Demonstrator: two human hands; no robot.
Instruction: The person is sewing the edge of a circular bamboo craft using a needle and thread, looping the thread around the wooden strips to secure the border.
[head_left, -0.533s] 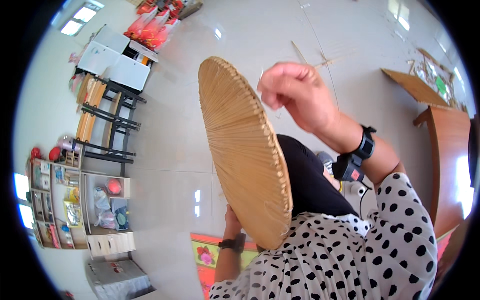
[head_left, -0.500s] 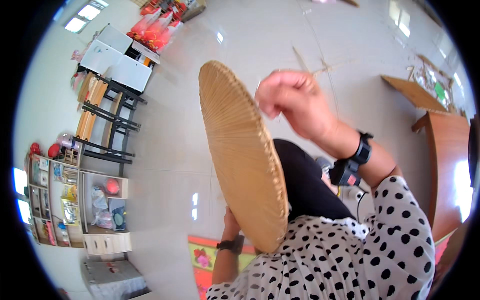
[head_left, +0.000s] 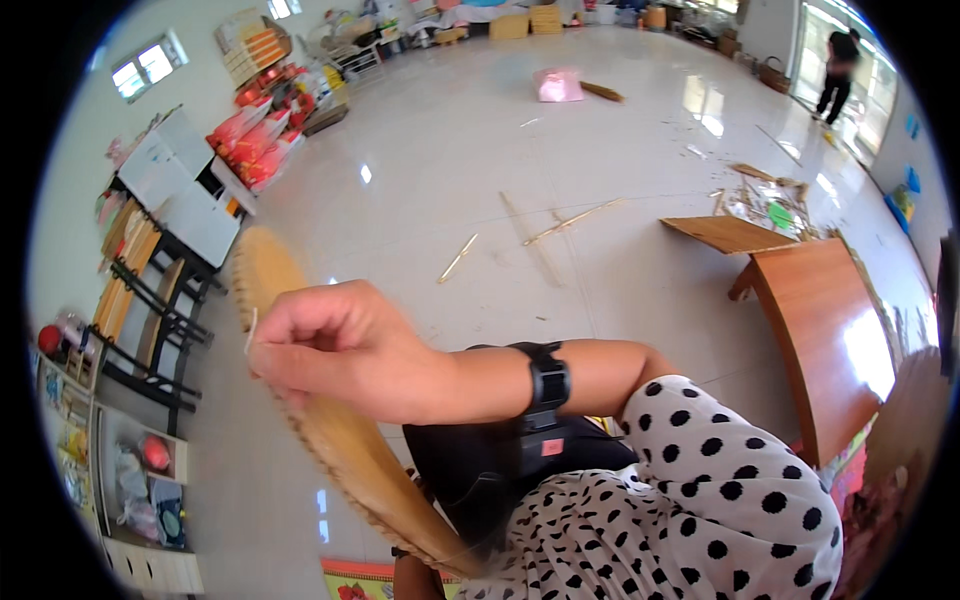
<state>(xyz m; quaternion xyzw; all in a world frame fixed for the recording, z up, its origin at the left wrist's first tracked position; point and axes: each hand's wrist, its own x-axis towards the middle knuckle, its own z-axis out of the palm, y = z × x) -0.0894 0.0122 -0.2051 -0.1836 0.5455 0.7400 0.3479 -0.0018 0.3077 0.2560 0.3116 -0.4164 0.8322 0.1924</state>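
A round, tan, pleated palm-leaf disc [head_left: 390, 485] with a stitched rim stands tilted at the left of my lap. My right hand [head_left: 340, 350] is across it, thumb and forefinger pinched on a thin pale strand [head_left: 250, 332] at the disc's rim. My left forearm [head_left: 415, 575] comes up behind the disc's lower end; the disc hides the left hand's fingers. A patterned mat [head_left: 355, 580] lies beneath.
A wooden table [head_left: 810, 340] and a board [head_left: 720, 235] are at right. Thin sticks [head_left: 570, 220] and a pink bag [head_left: 558, 85] lie on the floor. Shelves [head_left: 140, 480] and racks [head_left: 150, 290] line the left wall. A person [head_left: 835, 75] stands by the glass door.
My right hand has moved leftward across the disc, which now sits further left and lower in view. The view has lifted, bringing the far room and a person into sight.
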